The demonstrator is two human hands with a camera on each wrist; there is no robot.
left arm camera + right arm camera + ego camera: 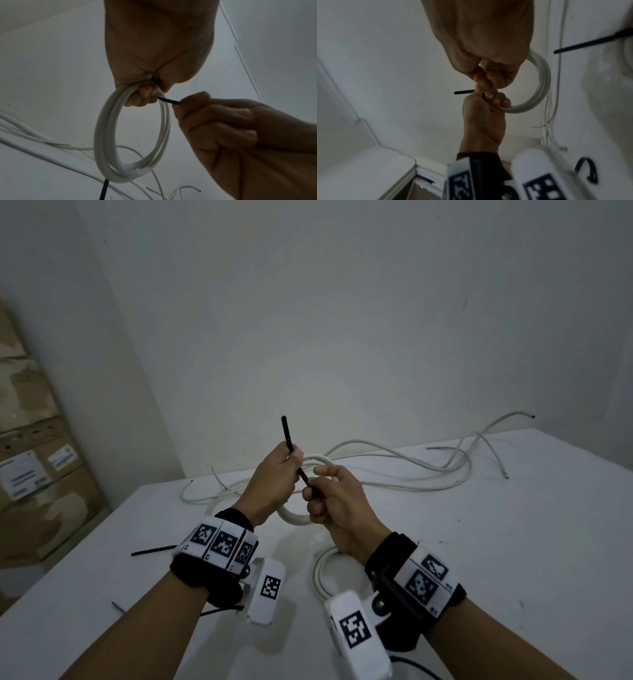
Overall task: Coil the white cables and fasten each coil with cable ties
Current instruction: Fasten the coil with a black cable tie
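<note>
While both hands work above the white table (pixel 513 559), the black cable tie (pixel 287 436) slants up and away from the person, its long axis running from the right hand (pixel 337 505) up through the left hand (pixel 274 484), with its free tip standing clear above the left thumb. The left hand curls its fingers round the top of the white coil (pixel 106 135) and the tie together; the right hand pinches the tie's lower end between thumb and bent fingers, the rest of its fingers folded in.

The coil is a smooth, round hoop of several turns of glossy cable, held in the air above the table's middle. In the left wrist view it hangs down below the left hand, edge-on to neither hand.

Behind the coil, toward the table's far edge, loose white cables (pixel 428 470) sprawl in long slack waves, their cut ends lifted. A second coil (pixel 323 573) lies flat on the table just under the right wrist. A spare black tie (pixel 154 550) lies left of the left wrist, near the table's left edge. Brown cardboard boxes (pixel 30 440) stand off that edge against the wall. The near right part of the table is bare.
</note>
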